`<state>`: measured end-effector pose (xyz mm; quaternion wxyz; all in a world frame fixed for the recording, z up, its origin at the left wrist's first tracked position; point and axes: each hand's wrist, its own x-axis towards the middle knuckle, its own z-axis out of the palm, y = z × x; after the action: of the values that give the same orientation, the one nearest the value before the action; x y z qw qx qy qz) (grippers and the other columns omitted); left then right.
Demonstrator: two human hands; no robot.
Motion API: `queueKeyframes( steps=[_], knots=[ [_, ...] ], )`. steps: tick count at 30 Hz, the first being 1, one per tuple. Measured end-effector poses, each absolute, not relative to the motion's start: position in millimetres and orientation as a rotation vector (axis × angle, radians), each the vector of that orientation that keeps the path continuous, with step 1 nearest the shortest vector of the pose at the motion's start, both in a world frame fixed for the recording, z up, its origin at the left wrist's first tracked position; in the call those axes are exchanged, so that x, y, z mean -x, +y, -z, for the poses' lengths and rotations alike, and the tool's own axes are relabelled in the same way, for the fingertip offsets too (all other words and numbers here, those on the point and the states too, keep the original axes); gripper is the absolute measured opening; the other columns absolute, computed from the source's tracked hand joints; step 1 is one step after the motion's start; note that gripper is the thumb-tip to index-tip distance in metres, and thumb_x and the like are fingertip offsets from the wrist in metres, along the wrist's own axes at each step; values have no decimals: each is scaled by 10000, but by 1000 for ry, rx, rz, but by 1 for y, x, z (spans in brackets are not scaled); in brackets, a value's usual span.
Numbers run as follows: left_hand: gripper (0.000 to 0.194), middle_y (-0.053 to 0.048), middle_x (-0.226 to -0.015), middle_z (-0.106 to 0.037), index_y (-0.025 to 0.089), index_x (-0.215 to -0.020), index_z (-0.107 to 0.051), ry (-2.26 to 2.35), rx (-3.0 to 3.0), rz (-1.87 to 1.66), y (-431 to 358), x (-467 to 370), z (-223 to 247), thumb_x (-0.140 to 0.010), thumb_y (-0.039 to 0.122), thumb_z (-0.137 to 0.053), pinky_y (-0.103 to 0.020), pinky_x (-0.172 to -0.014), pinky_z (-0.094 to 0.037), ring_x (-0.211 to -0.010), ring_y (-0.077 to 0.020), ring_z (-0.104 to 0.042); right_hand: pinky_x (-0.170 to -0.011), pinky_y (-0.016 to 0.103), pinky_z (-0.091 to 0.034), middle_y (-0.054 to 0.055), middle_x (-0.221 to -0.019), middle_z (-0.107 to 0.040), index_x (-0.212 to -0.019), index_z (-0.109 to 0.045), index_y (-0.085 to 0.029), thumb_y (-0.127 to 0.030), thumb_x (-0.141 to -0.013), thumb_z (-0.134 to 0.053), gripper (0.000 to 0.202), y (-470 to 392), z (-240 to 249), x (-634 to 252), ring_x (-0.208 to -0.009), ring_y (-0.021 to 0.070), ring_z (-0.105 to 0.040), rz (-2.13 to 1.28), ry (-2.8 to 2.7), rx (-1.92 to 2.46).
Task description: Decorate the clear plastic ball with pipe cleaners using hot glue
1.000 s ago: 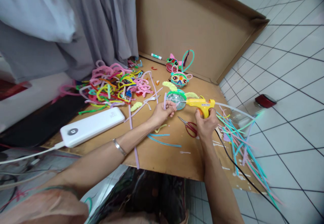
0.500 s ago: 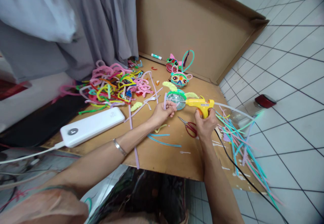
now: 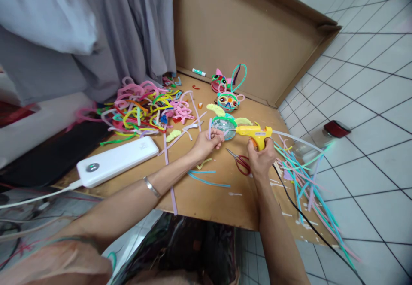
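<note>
My right hand (image 3: 262, 156) grips a yellow hot glue gun (image 3: 254, 133) with a long glue stick (image 3: 299, 138) out of its back. Its nozzle points left, close to the fingers of my left hand (image 3: 209, 142). Those fingers pinch a lilac pipe cleaner (image 3: 210, 128), one end of which stands up beside the thumb. Just behind the fingers sits a clear round piece with a green pipe cleaner rim (image 3: 224, 121), partly hidden by my hand. Yellow-green fuzzy shapes (image 3: 215, 110) lie around it. Red-handled scissors (image 3: 242, 165) lie on the table between my arms.
A tangled heap of coloured pipe cleaners (image 3: 144, 109) lies left, behind a white power bank (image 3: 117, 161). Straight pipe cleaners (image 3: 305, 186) hang over the right edge. Two decorated animal faces (image 3: 228, 101) stand before a cardboard wall (image 3: 231, 31). The gun's black cord (image 3: 299, 210) trails right.
</note>
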<state>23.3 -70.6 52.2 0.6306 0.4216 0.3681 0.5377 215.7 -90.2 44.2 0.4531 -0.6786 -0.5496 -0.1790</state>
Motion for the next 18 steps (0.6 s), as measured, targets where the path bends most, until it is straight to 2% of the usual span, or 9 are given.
queueKeyframes(
  steps=[18],
  knots=[
    [198, 51, -570, -589, 141, -748, -597, 816, -948, -1241, -70, -24, -53, -665, 231, -753, -176, -451, -321, -439, -38, -447, -728, 355, -470, 83, -847, -661, -947, -565, -203, -482, -792, -532, 321, -89, -41, -217, -790, 257, -625, 435, -1367, 1672]
  ],
)
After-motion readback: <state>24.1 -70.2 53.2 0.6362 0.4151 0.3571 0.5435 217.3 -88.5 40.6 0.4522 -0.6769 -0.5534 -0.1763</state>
